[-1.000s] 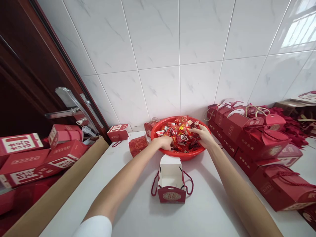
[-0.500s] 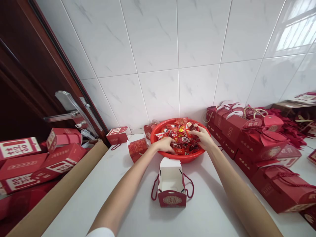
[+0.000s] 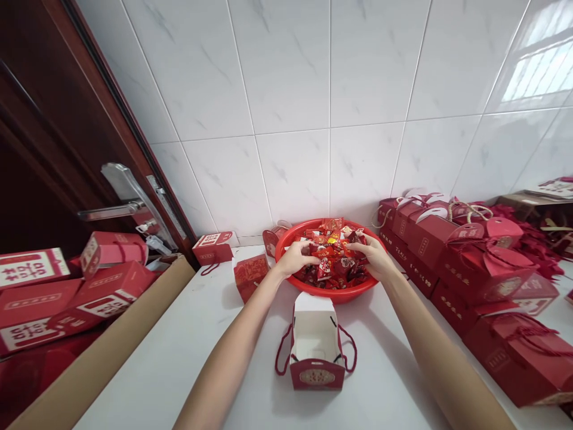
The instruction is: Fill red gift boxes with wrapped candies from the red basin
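Note:
A red plastic basin (image 3: 338,294) full of red-wrapped candies (image 3: 344,263) stands against the wall. My left hand (image 3: 295,260) reaches into its left side, thumb and fingers curled around wrapped candy among the pile. At the right side, my right hand (image 3: 375,255) has its fingers bent around candy too; its fingertips are partly hidden by wrappers. In front of the basin sits an open red gift box (image 3: 317,377) with a white inside, which holds nothing. Its dark red cord handles hang out at both sides.
Closed red gift boxes (image 3: 465,257) are stacked along the right. More red boxes (image 3: 107,292) fill a cardboard carton (image 3: 129,334) at left, below a door handle (image 3: 120,200). A patterned red box (image 3: 250,276) and a smaller box (image 3: 213,247) stand left of the basin.
My left hand has lifted slightly and shifted within the candies, and my right hand has moved a little lower and nearer to it. The candies between them have been stirred; the view shifted slightly.

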Motion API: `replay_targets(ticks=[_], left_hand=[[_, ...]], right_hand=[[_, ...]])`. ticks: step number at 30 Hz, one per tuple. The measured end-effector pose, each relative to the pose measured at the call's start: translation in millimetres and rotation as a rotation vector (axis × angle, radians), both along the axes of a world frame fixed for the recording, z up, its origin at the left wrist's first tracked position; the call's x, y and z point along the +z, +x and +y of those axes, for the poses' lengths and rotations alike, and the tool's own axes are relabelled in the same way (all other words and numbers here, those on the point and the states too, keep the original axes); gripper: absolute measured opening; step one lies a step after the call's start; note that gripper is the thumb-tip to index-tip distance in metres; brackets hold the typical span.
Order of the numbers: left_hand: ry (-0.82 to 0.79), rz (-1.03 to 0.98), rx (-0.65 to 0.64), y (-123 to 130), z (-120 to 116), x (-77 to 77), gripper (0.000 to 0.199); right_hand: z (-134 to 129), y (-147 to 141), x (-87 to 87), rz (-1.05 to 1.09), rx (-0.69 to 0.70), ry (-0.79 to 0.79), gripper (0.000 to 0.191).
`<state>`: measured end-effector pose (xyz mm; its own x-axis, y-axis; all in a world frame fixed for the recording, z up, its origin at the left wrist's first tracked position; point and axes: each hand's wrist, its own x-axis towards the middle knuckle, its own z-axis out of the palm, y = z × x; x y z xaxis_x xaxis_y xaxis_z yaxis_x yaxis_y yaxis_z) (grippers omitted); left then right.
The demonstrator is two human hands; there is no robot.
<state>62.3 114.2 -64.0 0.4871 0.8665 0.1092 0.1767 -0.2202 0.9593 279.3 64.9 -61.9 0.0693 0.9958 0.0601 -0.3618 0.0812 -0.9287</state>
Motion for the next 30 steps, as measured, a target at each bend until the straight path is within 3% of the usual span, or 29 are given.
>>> replay_targets(ticks=[4, 9, 13, 21, 26, 30], left_hand=[[0.028, -0.132, 0.083, 0.6, 4.6, -3.7, 0.043], [0.040, -0.037, 0.304, 3.9, 7.8, -6.7, 0.048], [0.072, -0.017, 0.363, 3.4, 6.9, -6.2, 0.045], [0.169, -0.135, 0.269, 0.5, 6.3, -5.5, 0.040], [0.008, -0.148, 0.270, 1.9, 7.9, -6.0, 0.035], [-0.026, -0.142, 0.248, 1.8, 6.6, -4.8, 0.022]], right_hand=[[-0.4, 0.5, 0.0, -0.007, 0.003, 0.011, 0.045], [-0.7, 0.6, 0.9, -0.018, -0.004, -0.003, 0.045], [-0.2, 0.4, 1.3, -0.014, -0.014, -0.007, 0.046], [-0.2, 1.3, 1.2, -0.087, 0.036, -0.041, 0.051], [-0.3, 0.9, 1.9, -0.135, 0.060, -0.062, 0.048], [-0.8, -0.3, 2.9, -0.126, 0.040, -0.047, 0.040]])
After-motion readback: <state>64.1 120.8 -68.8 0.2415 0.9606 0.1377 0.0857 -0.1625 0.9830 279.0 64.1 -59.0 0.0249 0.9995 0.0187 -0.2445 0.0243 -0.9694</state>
